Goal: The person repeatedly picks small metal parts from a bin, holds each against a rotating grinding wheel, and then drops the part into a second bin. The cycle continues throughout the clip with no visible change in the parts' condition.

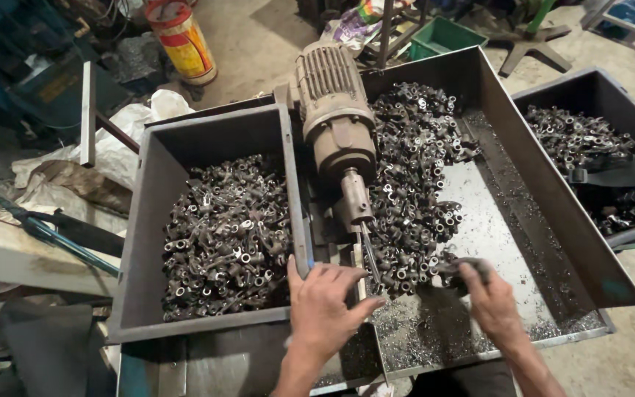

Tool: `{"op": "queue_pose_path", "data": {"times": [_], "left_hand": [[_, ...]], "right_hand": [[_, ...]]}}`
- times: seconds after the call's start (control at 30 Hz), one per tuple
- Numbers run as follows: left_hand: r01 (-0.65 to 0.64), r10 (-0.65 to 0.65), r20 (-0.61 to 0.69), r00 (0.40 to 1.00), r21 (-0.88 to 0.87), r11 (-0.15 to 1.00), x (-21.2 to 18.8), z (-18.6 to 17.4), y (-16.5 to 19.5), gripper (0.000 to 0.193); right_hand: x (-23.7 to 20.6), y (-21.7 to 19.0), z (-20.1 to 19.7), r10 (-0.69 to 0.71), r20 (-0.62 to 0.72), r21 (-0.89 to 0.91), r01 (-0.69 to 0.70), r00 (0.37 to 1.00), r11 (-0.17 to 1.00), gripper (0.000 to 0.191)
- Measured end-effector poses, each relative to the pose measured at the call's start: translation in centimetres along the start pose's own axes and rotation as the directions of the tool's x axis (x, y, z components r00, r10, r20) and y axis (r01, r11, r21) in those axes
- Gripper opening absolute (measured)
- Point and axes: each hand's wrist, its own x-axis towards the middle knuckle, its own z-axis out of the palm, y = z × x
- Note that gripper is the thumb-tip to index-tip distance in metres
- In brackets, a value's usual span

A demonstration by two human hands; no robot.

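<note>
Fingers (347, 283) of my flat, empty left hand (325, 309) sit just beside the thin steel drill bit (367, 254); a slip cuts them. My right hand (490, 301) clutches a dark forged metal part (456, 268).

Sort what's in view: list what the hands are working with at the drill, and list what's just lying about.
In use:
left hand by the drill bit
right hand holding a metal part
motor drill
middle tray of parts
left bin of parts

Lying about:
paint bucket
green crate
white sacks
right bin
</note>
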Motion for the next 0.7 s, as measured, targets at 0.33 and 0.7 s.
{"op": "queue_pose_path", "data": {"times": [0.33,0.7], "left_hand": [[-0.022,0.003,0.114,0.993,0.166,0.986,0.1,-0.3,0.6,0.018],[-0.071,0.061,0.057,0.996,0.186,0.980,-0.2,0.2,0.6,0.015]], "right_hand": [[-0.3,-3.6,8.2,-0.149,0.332,0.316,0.039,0.931,0.948,0.026],[-2.0,-7.0,8.3,-0.105,0.224,0.241,0.049,0.969,0.969,0.026]]}}
